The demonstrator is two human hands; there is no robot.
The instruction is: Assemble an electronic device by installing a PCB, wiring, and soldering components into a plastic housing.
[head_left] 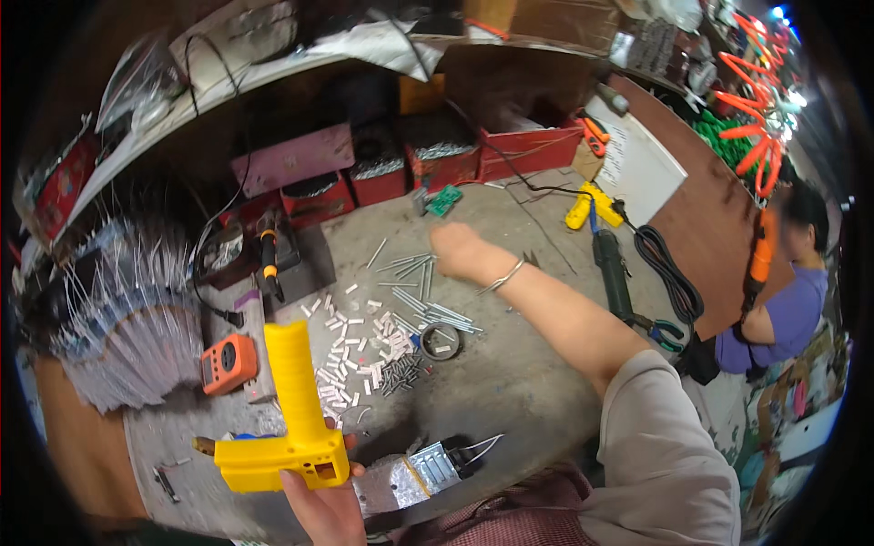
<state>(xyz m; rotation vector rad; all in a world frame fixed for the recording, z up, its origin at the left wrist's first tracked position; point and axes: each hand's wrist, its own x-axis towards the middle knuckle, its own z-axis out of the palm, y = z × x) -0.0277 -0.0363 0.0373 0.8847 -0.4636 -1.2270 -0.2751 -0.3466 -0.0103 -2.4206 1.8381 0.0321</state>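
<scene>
My left hand [330, 506] grips a yellow pistol-shaped plastic tool housing [296, 396] near the table's front edge, its handle pointing away from me. A brownish metal tip [204, 446] sticks out of its left end. My right hand [462, 253] reaches to the far middle, closed at the ends of some thin metal rods [410, 264]; its fingertips are hidden. More metal rods [446, 314] lie nearer. Around them are small white pieces [344, 355], a heap of screws [401, 373] and a roll of dark tape [442, 342].
Red bins [528, 155] line the back. A screwdriver [268, 255] and an orange meter [228, 364] stand left, beside bundled wired parts [137, 318]. A dark green power tool [612, 278] and coiled black cable [669, 273] lie right. Another person [774, 318] sits beyond.
</scene>
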